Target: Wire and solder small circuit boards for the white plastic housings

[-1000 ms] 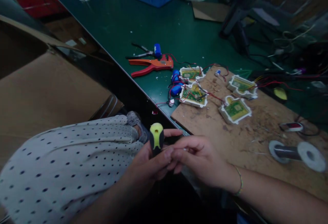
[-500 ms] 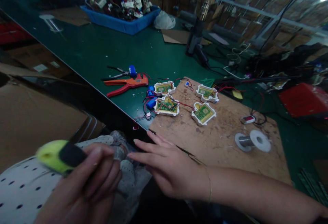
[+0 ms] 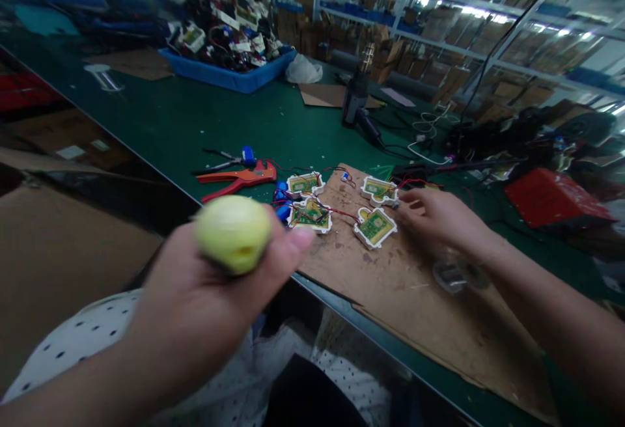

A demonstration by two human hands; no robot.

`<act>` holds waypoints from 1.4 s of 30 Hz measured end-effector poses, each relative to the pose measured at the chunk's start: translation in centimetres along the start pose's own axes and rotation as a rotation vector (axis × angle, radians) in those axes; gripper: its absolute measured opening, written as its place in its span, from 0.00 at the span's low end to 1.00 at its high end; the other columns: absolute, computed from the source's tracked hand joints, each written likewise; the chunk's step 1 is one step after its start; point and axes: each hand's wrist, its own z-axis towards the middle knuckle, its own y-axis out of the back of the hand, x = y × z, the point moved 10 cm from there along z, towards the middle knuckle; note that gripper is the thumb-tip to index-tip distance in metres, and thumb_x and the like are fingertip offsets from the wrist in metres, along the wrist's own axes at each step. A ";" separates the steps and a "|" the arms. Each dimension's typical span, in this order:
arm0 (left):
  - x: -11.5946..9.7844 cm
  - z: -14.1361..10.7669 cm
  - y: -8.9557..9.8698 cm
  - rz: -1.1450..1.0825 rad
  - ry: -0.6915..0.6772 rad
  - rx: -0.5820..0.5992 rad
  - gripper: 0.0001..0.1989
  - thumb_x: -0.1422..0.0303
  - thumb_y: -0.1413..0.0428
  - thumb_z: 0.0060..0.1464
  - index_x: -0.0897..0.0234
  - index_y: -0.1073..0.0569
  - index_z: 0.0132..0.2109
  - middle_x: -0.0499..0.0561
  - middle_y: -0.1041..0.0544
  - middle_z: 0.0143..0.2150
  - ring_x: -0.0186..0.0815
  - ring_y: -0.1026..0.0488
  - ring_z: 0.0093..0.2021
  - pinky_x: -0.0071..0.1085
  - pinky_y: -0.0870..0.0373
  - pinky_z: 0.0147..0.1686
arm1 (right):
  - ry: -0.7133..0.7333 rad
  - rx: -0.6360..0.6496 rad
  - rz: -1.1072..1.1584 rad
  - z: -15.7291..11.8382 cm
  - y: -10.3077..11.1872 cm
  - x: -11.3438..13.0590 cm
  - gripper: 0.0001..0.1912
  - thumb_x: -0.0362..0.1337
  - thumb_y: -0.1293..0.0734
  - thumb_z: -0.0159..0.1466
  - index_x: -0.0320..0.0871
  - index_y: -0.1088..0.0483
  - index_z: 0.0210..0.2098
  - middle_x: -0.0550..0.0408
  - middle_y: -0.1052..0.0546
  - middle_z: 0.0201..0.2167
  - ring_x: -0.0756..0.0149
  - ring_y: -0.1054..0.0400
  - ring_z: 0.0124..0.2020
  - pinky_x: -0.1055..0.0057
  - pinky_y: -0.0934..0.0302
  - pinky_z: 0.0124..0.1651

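As the left hand (image 3: 208,287) clasps a rounded yellow handle (image 3: 233,232), right hand (image 3: 434,217) beside white-rimmed module (image 3: 377,190), grip unclear

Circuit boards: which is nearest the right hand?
Back-right board, beside the fingers; front-right board sits nearer the camera, the left pair farther off.

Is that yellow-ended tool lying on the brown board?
No, the left hand has the yellow-ended tool in its grip, away from the brown board.
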 end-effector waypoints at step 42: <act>2.3 -4.1 -8.1 0.058 0.074 0.595 0.12 0.73 0.46 0.57 0.63 0.36 0.26 0.41 0.34 0.22 0.26 0.37 0.23 0.24 0.43 0.24 | 0.039 -0.107 0.447 -11.7 -1.9 3.6 0.10 0.45 0.28 0.62 0.50 0.21 0.41 0.54 0.18 0.36 0.66 0.23 0.33 0.69 0.26 0.35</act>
